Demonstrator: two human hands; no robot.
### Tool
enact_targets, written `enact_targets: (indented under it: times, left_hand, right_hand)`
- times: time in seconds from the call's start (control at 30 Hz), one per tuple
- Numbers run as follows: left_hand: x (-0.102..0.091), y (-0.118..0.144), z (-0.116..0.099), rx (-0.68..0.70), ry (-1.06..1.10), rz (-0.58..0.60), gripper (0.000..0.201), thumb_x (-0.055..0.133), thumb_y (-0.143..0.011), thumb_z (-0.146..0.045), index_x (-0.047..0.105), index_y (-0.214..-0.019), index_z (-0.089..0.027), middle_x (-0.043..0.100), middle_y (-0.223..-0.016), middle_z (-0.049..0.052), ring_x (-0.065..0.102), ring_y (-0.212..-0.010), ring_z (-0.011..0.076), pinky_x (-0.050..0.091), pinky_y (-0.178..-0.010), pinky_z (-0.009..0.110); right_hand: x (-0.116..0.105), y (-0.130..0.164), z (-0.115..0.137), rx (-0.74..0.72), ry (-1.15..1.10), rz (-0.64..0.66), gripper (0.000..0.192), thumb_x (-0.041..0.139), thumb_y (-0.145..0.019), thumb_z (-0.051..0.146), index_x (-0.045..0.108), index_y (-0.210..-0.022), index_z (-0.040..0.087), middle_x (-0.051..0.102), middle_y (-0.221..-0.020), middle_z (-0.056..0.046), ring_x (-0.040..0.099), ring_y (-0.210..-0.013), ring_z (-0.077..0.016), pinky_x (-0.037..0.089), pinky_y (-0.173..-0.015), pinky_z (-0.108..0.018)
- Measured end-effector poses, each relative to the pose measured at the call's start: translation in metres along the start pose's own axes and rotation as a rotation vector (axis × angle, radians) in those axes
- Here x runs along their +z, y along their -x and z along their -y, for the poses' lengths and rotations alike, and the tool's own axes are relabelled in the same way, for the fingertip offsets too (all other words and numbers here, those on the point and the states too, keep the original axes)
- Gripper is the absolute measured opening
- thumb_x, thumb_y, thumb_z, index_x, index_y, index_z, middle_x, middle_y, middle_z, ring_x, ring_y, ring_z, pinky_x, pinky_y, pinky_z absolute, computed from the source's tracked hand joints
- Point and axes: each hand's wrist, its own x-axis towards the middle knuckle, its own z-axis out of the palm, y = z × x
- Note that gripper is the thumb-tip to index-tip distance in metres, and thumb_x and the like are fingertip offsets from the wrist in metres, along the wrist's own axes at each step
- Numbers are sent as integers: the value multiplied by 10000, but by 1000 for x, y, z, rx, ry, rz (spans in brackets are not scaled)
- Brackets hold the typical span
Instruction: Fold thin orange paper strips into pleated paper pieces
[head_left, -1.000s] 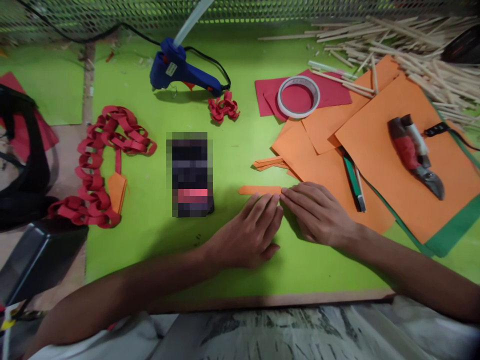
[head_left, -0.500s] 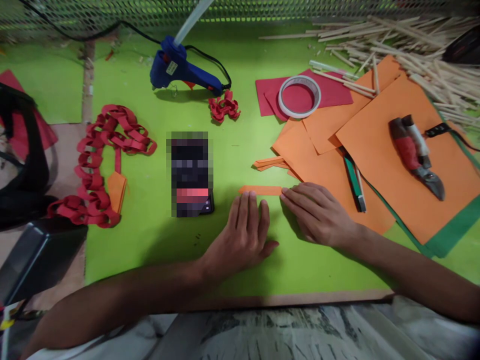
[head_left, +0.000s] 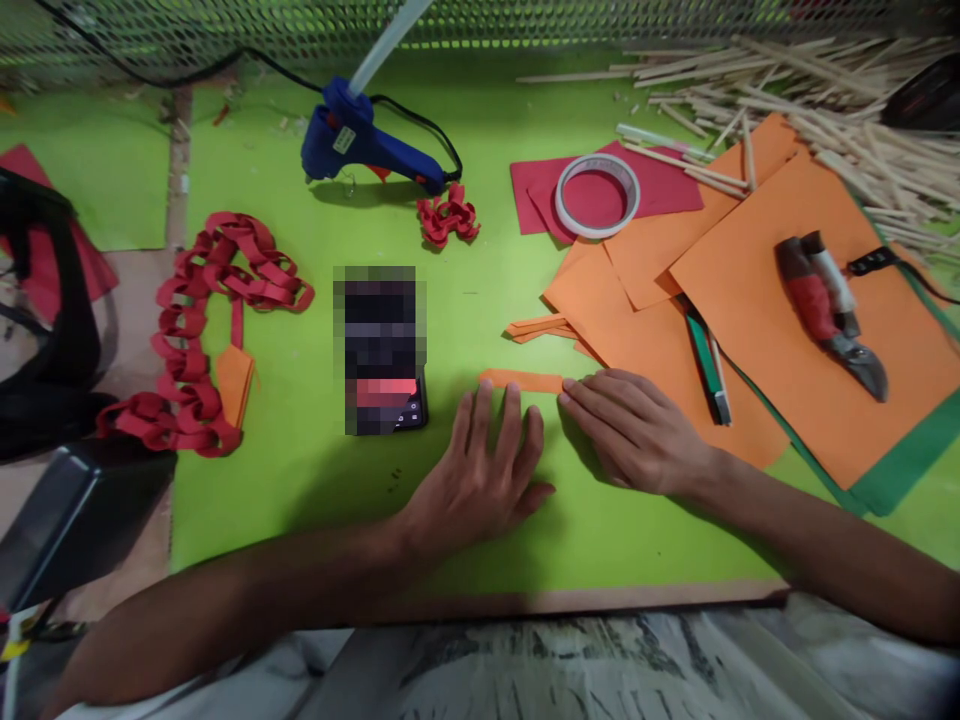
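A narrow orange paper strip [head_left: 521,380] lies flat on the green table sheet [head_left: 315,470]. My left hand [head_left: 480,475] rests palm down just below it, fingers spread, fingertips at the strip's left half. My right hand [head_left: 637,430] lies flat with its fingertips pressing the strip's right end. Neither hand holds anything. More cut orange strips [head_left: 540,327] lie a little farther back.
A phone [head_left: 382,350] lies left of my hands. A red paper chain [head_left: 202,330] is at far left, a blue glue gun [head_left: 367,140] at the back. Orange sheets [head_left: 750,290] with cutters [head_left: 829,310], a pen knife [head_left: 709,365], tape roll [head_left: 598,193] and wooden sticks [head_left: 825,90] fill the right.
My left hand slid leftward along the strip, away from my right hand, and its fingers spread apart. My right hand stayed at the strip's right end.
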Motion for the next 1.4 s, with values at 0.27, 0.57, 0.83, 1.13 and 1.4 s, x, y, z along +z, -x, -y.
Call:
enact_targets:
  times: [0.27, 0.57, 0.83, 1.13, 1.4]
  left_hand:
    - [7, -4, 15, 18, 30, -43, 716, 426, -1020, -531, 483, -1389, 79, 513, -1420, 355, 527, -1335, 449, 482, -1071, 556]
    - [11, -14, 36, 175, 65, -146, 552, 485, -1017, -445, 623, -1227, 46, 612, -1337, 295, 605, -1249, 380, 531, -1026, 463]
    - [11, -19, 37, 241, 111, -210, 403, 534, -1015, -380, 651, -1166, -25, 665, -1286, 225, 634, -1207, 328, 528, -1024, 439]
    - [6, -17, 45, 274, -2, -216, 239, 584, -991, -231, 670, -1130, -56, 710, -1136, 156, 663, -1038, 249, 546, -894, 383]
    - [-1, -18, 54, 291, -67, -181, 127, 571, -963, -104, 685, -1008, -72, 684, -937, 85, 629, -850, 207, 522, -753, 354]
  right_hand:
    - [-5, -5, 2, -247, -45, 32, 283, 556, -957, 167, 678, -1183, 48, 726, -1187, -144, 656, -1132, -259, 554, -1037, -419]
    - [-6, -6, -2, -311, -199, 50, 338, 428, -995, 166, 667, -1205, 51, 694, -1271, -161, 648, -1197, -262, 551, -1036, -408]
    - [2, -5, -2, 28, -133, 24, 356, 600, -888, 145, 633, -1232, 63, 623, -1386, -193, 569, -1331, -336, 540, -1068, -512]
    - [5, -6, -1, 43, -98, -53, 294, 715, -856, 167, 667, -1143, 125, 742, -1166, -136, 690, -1145, -282, 581, -1031, -471]
    - [5, -8, -4, 73, -138, -76, 315, 741, -851, 165, 653, -1153, 154, 747, -1014, -85, 683, -952, -219, 604, -908, -417]
